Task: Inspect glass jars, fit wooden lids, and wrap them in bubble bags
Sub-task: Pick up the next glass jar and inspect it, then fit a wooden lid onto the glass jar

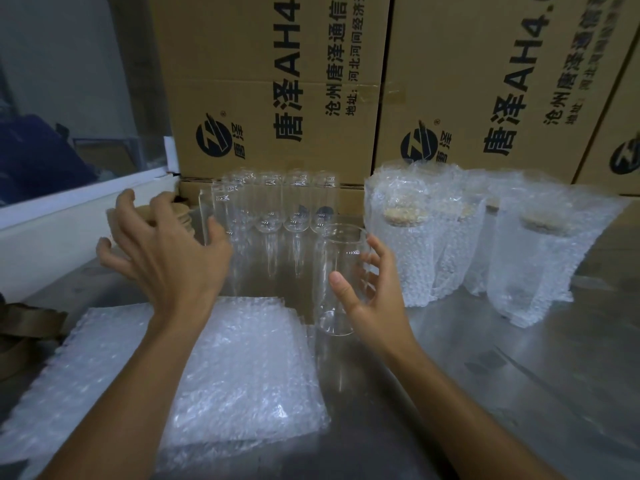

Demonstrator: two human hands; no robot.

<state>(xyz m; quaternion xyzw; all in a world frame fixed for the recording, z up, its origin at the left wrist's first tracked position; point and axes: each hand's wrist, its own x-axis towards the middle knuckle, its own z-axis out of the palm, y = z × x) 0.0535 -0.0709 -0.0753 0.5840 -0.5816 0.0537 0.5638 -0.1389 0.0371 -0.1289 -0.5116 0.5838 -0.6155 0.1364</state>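
The right hand (372,299) cups a bare jar (341,278), fingers spread; the left hand (166,251) hovers, fingers splayed, over wooden lids (180,211) beside crowded jars (277,209).

There is only one view, from the camera on my head, wide-angle, looking forward and down over my own forearms. It sits close above the table (485,393), near enough that my left hand (166,251) and right hand (374,292) fill the middle. It faces the stacked cardboard boxes (277,91) at the table's far edge, whose lines bow near the edges.
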